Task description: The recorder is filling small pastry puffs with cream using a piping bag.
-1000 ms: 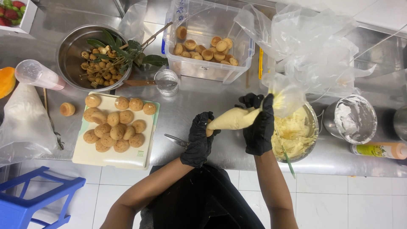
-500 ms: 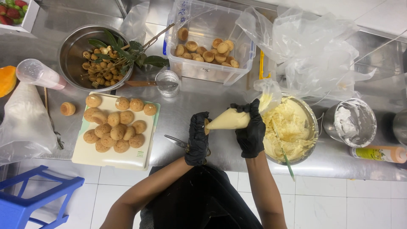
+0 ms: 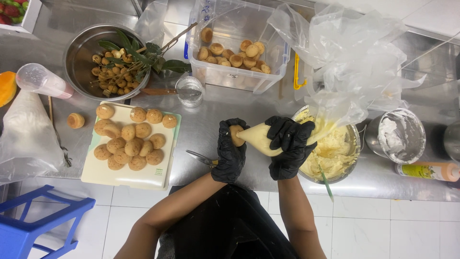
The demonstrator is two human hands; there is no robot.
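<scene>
The small round golden-brown pastry puff (image 3: 235,135) sits in the black-gloved left hand (image 3: 231,152), whose fingers are curled closed around it, and the tip of the cream-filled clear plastic piping bag (image 3: 261,139) now presses straight into its side from 3 o'clock. A second ago the bag was held higher, its tip free and its open top beside the bowl at 3 o'clock; since then both hands have drawn in toward the body and the tip has met the puff, so filling looks to be under way on this piece. The black-gloved right hand (image 3: 286,146) is clenched round the fat middle of the bag, squeezing, with the loose plastic tail trailing up toward 1 o'clock. Just beyond that hand, at 3 o'clock, stands the steel bowl of pale yellow cream (image 3: 353,139) with a green-handled spatula (image 3: 326,182) resting in it. At 9 o'clock from the puff, small steel scissors (image 3: 201,158) lie on the steel counter (image 3: 201,124), and further that way a pale rectangular board (image 3: 120,175) carries about 13 more puffs. At 12 o'clock a clear plastic tub (image 3: 239,79) holds another batch, with a small glass (image 3: 189,91) beside it.
</scene>
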